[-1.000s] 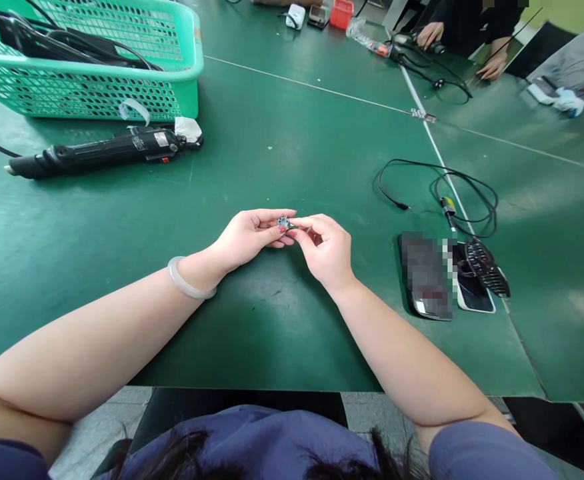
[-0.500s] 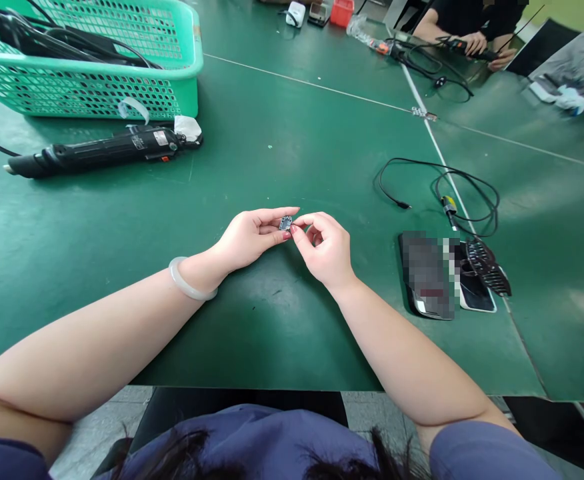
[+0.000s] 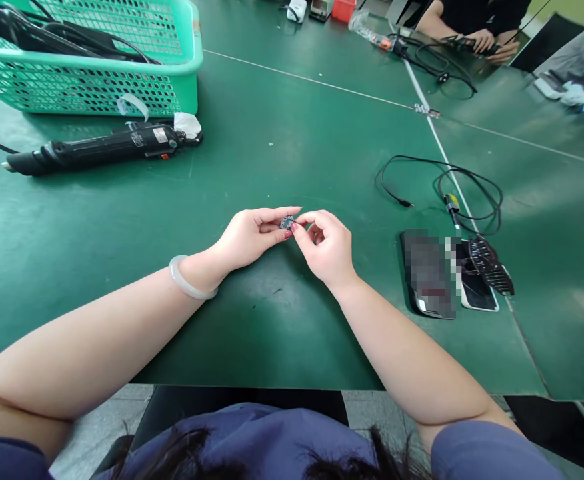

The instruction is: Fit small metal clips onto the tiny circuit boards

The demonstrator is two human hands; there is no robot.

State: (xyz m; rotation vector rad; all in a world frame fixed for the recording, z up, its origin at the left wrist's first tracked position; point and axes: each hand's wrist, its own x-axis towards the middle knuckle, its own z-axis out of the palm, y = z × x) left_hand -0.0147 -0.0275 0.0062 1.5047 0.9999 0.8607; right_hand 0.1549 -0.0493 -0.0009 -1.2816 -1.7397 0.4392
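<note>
Between the fingers and thumb of my left hand [image 3: 249, 237] sits a small dark circuit board [image 3: 287, 222] with pale marks on its face. My right hand [image 3: 326, 247] pinches at the board's right edge, thumb and forefinger pressed together. Whether a separate small part is in that pinch is too small to tell. Both hands are held over the green table [image 3: 282, 333], near the middle of the view.
A green plastic basket [image 3: 107, 87] with black cables stands at the far left. In front of it lies a black electric screwdriver [image 3: 97, 148]. To the right are a phone [image 3: 429, 273], a white-edged phone [image 3: 477, 290], a black hair clip [image 3: 491, 265] and a cable [image 3: 422, 159]. Another person's hands [image 3: 487, 45] work beyond.
The circuit board has tilted slightly between my fingers. Both hands stay almost in place, and the view has shifted a little.
</note>
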